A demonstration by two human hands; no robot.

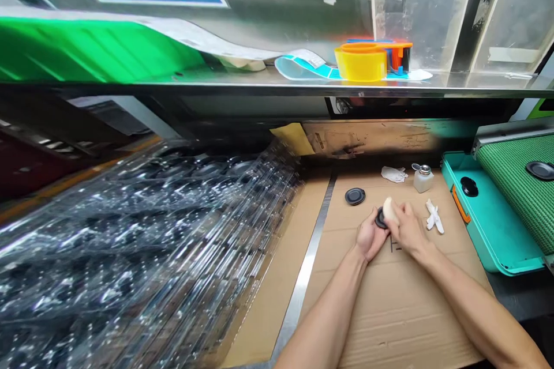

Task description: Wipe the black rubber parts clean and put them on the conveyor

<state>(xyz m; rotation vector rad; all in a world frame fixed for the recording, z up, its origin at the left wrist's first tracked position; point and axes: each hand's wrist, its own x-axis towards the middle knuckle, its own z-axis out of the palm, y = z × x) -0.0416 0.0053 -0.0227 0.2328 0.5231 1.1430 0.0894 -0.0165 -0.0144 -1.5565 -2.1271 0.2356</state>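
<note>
Between the hands I have a round black disc [380, 219], held in the left hand [370, 236] with the fingers cupped around it. The right hand [410, 228] pinches a wad of white cloth [390, 210] and presses it onto the disc, so my view shows the hands close together, both clamped on this pair. Under them lies a cardboard sheet [389, 311], with a steel strip [300, 282] left of the hands. Just ahead of them sits a second black disc [355, 196]; further ahead are a crumpled white tissue [393, 173] and a clear bottle with a metal top [423, 179]. Beside the right hand I can make out a white scrap [434, 216], then a teal tray [493, 230] holding a third black disc [469, 186], and past it a green mesh mat [519, 196] carrying a fourth black disc [539, 170]. Left of the hands, a heap of clear plastic sheeting [142, 242] spreads across my view.
</note>
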